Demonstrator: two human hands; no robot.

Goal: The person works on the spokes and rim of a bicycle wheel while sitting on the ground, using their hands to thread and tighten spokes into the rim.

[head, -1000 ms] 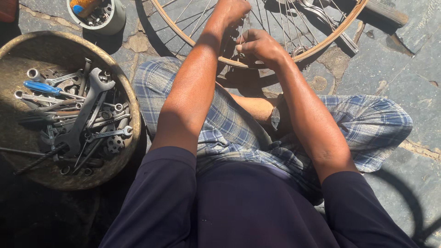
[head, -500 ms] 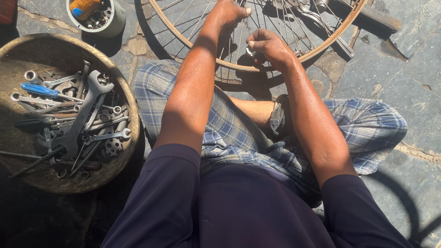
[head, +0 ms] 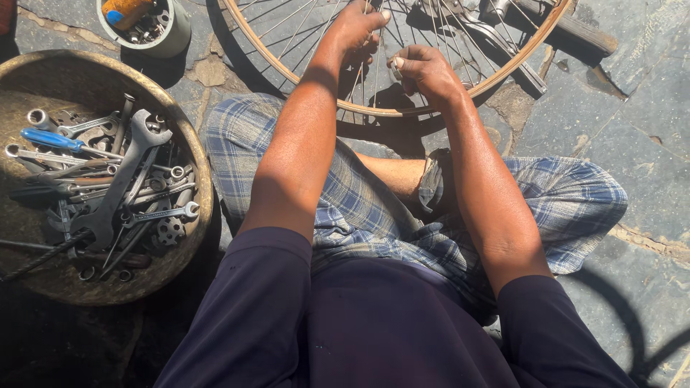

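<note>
A bare bicycle wheel rim (head: 259, 54) with thin metal spokes (head: 287, 21) lies on the stone floor in front of my crossed legs. My left hand (head: 357, 29) reaches in over the rim, its fingers closed around spokes near the top edge. Just right of it, my right hand (head: 424, 68) is curled shut above the rim, pinching a small pale part between thumb and fingers. What that part is I cannot tell. Both forearms stretch out over my plaid shorts.
A wide round bowl (head: 183, 129) at the left holds several spanners (head: 118, 187) and a blue-handled screwdriver (head: 47, 139). A small white tub (head: 169, 36) with small parts stands at the top left. A wooden plank (head: 575, 29) lies at the top right.
Both hands have moved slightly to the right along the wheel and further in among the spokes. The view has shifted a little; the bowl of tools stays put.
</note>
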